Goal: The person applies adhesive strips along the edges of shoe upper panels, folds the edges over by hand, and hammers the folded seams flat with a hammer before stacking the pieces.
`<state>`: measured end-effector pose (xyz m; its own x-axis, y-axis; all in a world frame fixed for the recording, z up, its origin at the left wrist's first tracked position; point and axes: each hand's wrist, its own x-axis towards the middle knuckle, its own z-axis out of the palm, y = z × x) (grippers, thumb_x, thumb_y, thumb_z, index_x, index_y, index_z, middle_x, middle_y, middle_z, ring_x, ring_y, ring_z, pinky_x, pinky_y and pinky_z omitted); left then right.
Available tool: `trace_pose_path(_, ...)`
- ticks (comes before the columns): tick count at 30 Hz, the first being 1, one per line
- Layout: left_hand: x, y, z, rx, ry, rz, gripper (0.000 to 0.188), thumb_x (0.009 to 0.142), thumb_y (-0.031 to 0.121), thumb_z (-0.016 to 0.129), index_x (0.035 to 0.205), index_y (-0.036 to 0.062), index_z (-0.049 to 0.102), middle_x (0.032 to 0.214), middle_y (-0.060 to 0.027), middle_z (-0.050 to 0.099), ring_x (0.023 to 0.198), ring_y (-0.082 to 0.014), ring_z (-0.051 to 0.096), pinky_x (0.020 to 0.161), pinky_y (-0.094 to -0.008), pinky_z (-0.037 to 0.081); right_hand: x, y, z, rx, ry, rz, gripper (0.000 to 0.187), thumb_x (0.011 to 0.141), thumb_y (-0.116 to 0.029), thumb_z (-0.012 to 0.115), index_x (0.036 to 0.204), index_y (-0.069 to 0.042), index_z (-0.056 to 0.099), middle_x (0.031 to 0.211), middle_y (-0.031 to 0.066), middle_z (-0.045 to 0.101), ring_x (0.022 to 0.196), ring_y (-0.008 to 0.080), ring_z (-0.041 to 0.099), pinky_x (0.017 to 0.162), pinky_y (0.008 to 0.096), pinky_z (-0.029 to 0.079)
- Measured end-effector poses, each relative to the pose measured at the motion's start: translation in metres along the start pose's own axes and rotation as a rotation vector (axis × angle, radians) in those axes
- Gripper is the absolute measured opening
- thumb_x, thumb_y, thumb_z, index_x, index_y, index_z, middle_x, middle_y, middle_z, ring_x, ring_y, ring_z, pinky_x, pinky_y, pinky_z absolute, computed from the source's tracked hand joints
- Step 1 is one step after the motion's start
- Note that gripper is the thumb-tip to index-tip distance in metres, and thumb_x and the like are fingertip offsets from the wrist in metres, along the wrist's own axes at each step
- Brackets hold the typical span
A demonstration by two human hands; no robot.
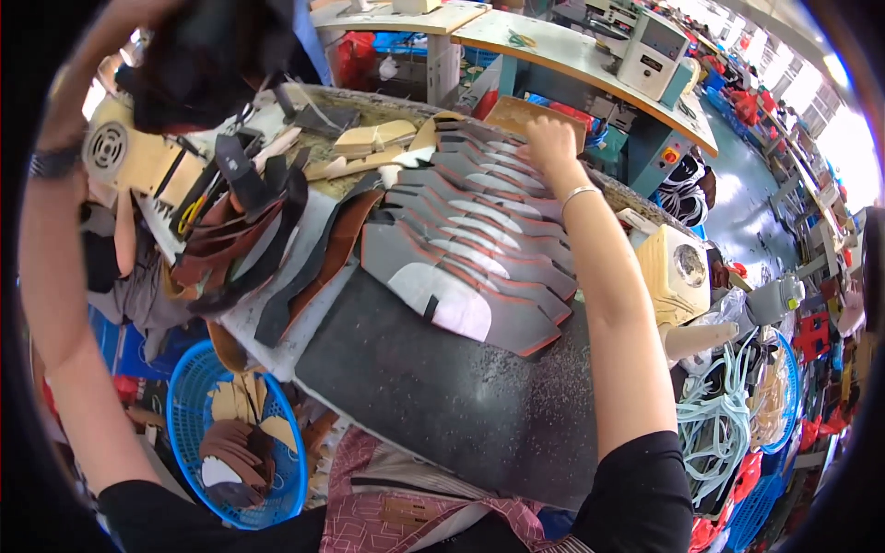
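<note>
A row of overlapping grey cut pieces, which look like shoe uppers (535, 309), fans across the dark worktable (396, 378). Their edges are orange-red, and pale patches run along the middle. At the far end of the row is my right hand (553, 146), its fingers curled in; whatever lies under them is hidden. My left arm reaches up along the left side, a dark band at its wrist. My left hand (115, 37) is smeared at the upper left, beside a large dark blurred shape (207, 64); its fingers cannot be made out.
Brown and black pieces (240, 235) are heaped left of the row, near beige blocks (373, 138). Blue baskets of scraps stand below left (175, 415) and at right (791, 369). Pale green straps (714, 424) hang by a cream machine (673, 272). Another worktable (553, 55) stands beyond.
</note>
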<state>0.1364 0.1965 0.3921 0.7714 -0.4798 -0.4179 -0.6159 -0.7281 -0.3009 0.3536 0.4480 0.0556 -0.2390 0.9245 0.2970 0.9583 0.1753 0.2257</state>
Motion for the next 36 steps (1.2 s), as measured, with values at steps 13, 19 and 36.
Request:
trace_pose_path(13,0.148,0.149,0.257,-0.254,1.185,-1.372,0.052,0.082,0.016,0.068,0.129,0.0018,0.053,0.126,-0.0206,0.058,0.115,-0.0368,0.057,0.098,-0.0471,0.045,-0.141,-0.066,-0.161,0.878,0.121,-0.092,0.022,0.09,-0.022,0.065,0.101,-0.005,0.07,0.088,0.0153,0.07,0.079,0.0263,0.068,0.071,0.0366,0.053)
trace_pose_path(19,0.018,0.273,0.327,-0.062,0.181,-1.938,0.044,0.077,0.012,0.063,0.12,0.0011,0.057,0.115,-0.022,0.061,0.101,-0.0352,0.061,0.078,-0.0422,0.05,-0.275,-0.164,-0.143,0.389,0.103,-0.707,0.055,0.072,-0.03,0.075,0.122,-0.014,0.06,0.134,0.0095,0.053,0.125,0.0274,0.048,0.105,0.0484,0.038)
trace_pose_path(36,0.197,0.348,0.207,-1.787,0.876,-0.82,0.018,0.094,0.017,0.064,0.104,0.0019,0.067,0.095,-0.0089,0.068,0.086,-0.0173,0.065,0.072,-0.031,0.053,-0.398,-0.121,-0.163,1.203,-0.793,0.16,0.039,0.081,-0.012,0.073,0.117,0.0,0.063,0.1,0.011,0.07,0.092,0.0158,0.064,0.083,0.0308,0.051)
